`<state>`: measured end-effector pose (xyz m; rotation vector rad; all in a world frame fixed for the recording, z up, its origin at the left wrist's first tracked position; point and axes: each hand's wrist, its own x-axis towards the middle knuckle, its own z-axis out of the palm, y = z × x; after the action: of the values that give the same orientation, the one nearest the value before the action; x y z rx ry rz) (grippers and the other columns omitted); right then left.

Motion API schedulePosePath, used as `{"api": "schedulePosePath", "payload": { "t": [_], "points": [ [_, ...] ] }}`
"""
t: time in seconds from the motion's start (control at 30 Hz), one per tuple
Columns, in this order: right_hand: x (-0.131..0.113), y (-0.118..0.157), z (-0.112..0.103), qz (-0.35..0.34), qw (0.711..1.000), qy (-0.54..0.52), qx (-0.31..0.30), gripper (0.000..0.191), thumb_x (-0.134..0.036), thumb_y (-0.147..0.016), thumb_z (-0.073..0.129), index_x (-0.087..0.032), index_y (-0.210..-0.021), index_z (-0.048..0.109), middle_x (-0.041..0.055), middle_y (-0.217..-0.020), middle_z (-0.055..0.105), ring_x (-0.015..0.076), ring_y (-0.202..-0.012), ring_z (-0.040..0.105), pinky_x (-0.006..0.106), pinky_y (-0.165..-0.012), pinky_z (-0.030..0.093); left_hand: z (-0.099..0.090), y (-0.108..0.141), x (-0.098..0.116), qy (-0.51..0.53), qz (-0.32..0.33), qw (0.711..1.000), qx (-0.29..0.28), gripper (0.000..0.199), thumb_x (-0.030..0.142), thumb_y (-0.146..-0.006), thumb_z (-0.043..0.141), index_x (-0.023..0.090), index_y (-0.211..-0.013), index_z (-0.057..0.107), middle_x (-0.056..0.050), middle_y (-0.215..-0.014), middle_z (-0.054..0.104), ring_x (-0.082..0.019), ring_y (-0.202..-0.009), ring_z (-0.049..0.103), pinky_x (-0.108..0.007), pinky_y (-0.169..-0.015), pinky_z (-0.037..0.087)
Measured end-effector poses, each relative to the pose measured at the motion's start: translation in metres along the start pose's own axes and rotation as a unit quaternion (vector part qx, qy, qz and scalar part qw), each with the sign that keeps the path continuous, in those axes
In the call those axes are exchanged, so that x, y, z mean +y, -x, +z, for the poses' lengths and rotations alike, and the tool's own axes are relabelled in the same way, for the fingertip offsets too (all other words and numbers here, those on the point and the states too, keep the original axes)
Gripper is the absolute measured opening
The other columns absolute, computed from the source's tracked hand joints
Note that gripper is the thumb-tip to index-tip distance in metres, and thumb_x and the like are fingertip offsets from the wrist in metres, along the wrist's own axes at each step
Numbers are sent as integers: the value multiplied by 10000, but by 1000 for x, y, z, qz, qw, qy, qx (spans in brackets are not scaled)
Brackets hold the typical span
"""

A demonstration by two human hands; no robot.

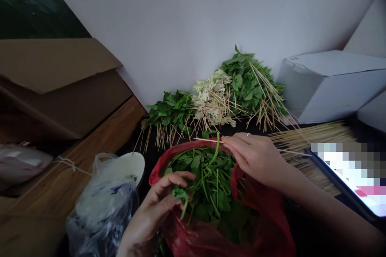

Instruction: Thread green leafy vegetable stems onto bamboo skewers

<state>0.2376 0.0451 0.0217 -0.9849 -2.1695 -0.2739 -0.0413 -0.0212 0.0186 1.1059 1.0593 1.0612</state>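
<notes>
My right hand (256, 154), with a ring on one finger, pinches a thin wooden skewer (205, 140) that points left over the far rim of a red plastic bag (280, 213). A green stem (216, 150) crosses the skewer near its tip; whether it is pierced I cannot tell. Loose leafy greens (223, 192) fill the open bag below. At the bag's left side, my left hand (150, 204) has a small leafy sprig (180, 194) between thumb and fingers.
Behind the bag lie skewered leafy greens (170, 108) and pale shredded-looking vegetables (211, 92) against the wall. Bare skewers (325, 136) and a lit phone (346, 180) are at right, beneath a white box (334, 84). A bowl (140, 164), clear plastic bag (102, 209) and cardboard box (60, 100) stand left.
</notes>
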Motion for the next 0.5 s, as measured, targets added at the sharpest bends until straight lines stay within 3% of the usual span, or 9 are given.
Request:
{"api": "schedulePosePath", "payload": {
  "t": [0.1, 0.27, 0.33, 0.43, 0.5],
  "points": [
    [0, 0, 0, 1, 1000, 6, -2, 277, -90, -981, 451, -118, -1018, 724, 86, -893, 754, 194, -770, 700, 300, -679, 519, 0, -6, 3, -66, 4, 998, 19, 116, 182, -828, 692, 244, -912, 743, -61, -1254, 673, -212, -936, 638, -277, -765, 511],
    [1, 1, 1, -1, 1000, 6, 0, 289, -90, -983, 439, -124, -1006, 725, 85, -893, 755, 190, -767, 697, 295, -676, 518, -20, -5, 6, -196, 46, 980, -1, 143, 211, -840, 586, 245, -821, 724, -42, -1023, 678, -227, -947, 622, -287, -776, 497],
    [1, 2, 2, -3, 1000, 3, -3, 285, -87, -980, 445, -120, -1011, 726, 90, -908, 756, 196, -776, 699, 301, -680, 520, -22, -10, -2, -310, 64, 949, 8, 154, 276, -862, 585, 251, -862, 737, -53, -959, 680, -248, -926, 630, -343, -825, 498],
    [1, 2, 3, -2, 1000, 1, -3, 275, -88, -978, 456, -116, -1024, 726, 90, -902, 753, 200, -773, 699, 307, -675, 518, -19, -26, -23, -492, 105, 862, 60, 169, 282, -824, 625, 233, -878, 778, -85, -910, 676, -292, -911, 641, -432, -863, 483],
    [1, 1, 3, -2, 1000, 2, -1, 275, -92, -980, 455, -114, -1028, 725, 90, -895, 751, 198, -770, 698, 306, -672, 515, -15, -35, -35, -552, 115, 822, 78, 183, 247, -790, 652, 226, -903, 796, -102, -937, 683, -318, -949, 641, -467, -886, 472]
  ]
}}
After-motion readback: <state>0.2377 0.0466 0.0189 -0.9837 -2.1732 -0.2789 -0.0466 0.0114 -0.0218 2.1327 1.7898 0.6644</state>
